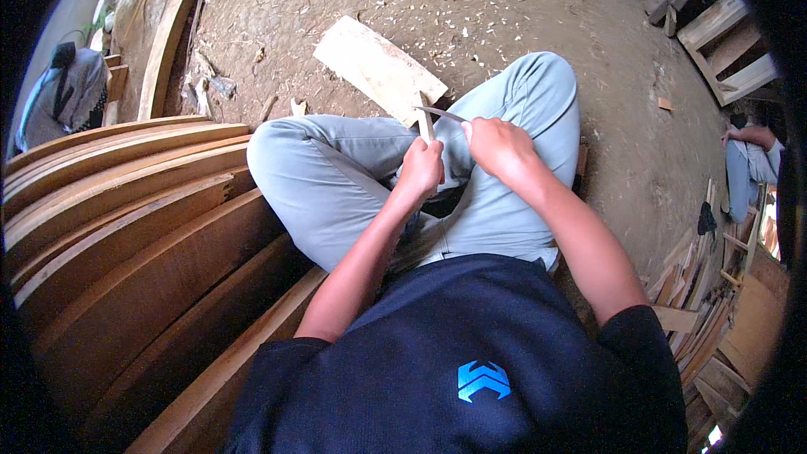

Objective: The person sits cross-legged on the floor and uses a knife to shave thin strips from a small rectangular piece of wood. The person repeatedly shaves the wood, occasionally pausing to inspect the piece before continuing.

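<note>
My left hand [423, 170] is closed around the lower part of a short, pale wooden stick [424, 118], which points away from me between my knees. In my right hand [498, 148] is a knife, its handle hidden in my fist. The knife blade [443, 112] reaches leftward, its tip end against or just over the stick near its upper part; I cannot tell whether it cuts in. Beyond both hands a pale, flat board [370, 63] lies slantwise on the ground, its near end by the stick.
Long wooden planks [143, 160] are stacked at my left. Wood shavings [471, 29] litter the dirt floor ahead. Scrap lumber [702, 294] is piled at the right, with a wooden frame [727, 46] farther up. Another person [748, 160] is partly visible at the right edge.
</note>
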### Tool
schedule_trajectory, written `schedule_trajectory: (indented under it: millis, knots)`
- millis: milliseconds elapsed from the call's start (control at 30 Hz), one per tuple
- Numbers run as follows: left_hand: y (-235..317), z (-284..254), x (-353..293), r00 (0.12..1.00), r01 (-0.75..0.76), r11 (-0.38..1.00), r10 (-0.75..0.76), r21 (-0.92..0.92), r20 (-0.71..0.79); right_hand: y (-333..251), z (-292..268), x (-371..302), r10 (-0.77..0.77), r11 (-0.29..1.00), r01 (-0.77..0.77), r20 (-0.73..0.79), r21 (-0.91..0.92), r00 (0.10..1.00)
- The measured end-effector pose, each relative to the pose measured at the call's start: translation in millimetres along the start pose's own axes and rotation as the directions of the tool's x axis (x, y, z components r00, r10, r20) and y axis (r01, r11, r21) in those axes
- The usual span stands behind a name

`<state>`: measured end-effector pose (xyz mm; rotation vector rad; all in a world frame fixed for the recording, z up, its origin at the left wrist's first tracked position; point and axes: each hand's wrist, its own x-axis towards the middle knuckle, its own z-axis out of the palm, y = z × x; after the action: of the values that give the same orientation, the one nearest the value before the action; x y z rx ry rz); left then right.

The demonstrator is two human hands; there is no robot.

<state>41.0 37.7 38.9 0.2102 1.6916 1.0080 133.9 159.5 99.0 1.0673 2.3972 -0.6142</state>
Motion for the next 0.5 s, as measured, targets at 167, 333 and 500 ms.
schedule_trajectory:
  millis: [167,333,500]
  knots:
    - [-7.0,2.6,6.6,1.0,-0.015,1.0,0.015,-0.003,0.009,-11.6,19.0,0.1,0.062,0.997,-0.067,-0.101,-0.045,0.993]
    - [-5.4,7.4,2.7,0.999,-0.032,0.999,0.033,0.044,-0.022,-9.5,29.4,34.7,0.026,0.995,-0.04,-0.148,-0.093,0.989]
    - [3.1,1.5,-5.6,1.0,0.0,0.999,0.0,-0.043,0.014,-1.1,19.1,47.8,0.01,1.0,-0.012,-0.155,-0.012,0.988]
